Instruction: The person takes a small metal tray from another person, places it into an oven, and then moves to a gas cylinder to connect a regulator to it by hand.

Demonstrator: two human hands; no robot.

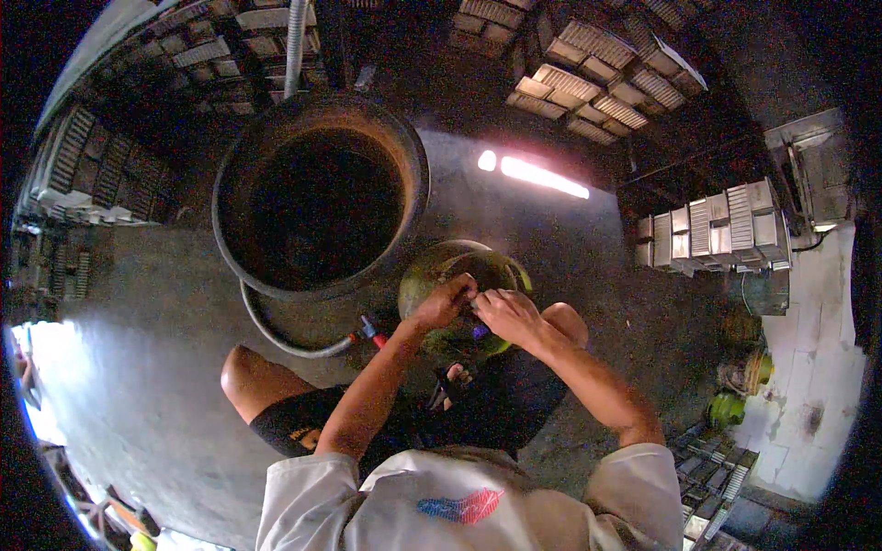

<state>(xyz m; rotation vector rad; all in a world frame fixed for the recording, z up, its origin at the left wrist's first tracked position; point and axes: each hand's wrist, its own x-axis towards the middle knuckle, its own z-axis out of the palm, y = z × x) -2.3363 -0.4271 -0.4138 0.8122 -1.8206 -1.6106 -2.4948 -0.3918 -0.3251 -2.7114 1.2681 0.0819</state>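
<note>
From the head view, both hands, left hand [446,301] and right hand [508,316], curl narrowly together over the top of one rounded green cylinder [419,286] between the knees; whether they pinch something small, I cannot tell. Nearby are one big round vessel [418,174] and one hose [296,349].

This looks like a workshop, perhaps a small food-making one, rather than a home. Ridged metal trays [717,230] are piled in bulk at the right, with more stacks at the upper left and upper right. A big, dark-mouthed vat [415,174] stands left of centre, a hose [312,352] curving below it. A green cylinder [418,292] sits at the centre, and the floor [175,303] is bare, grey and worn-looking.
</note>
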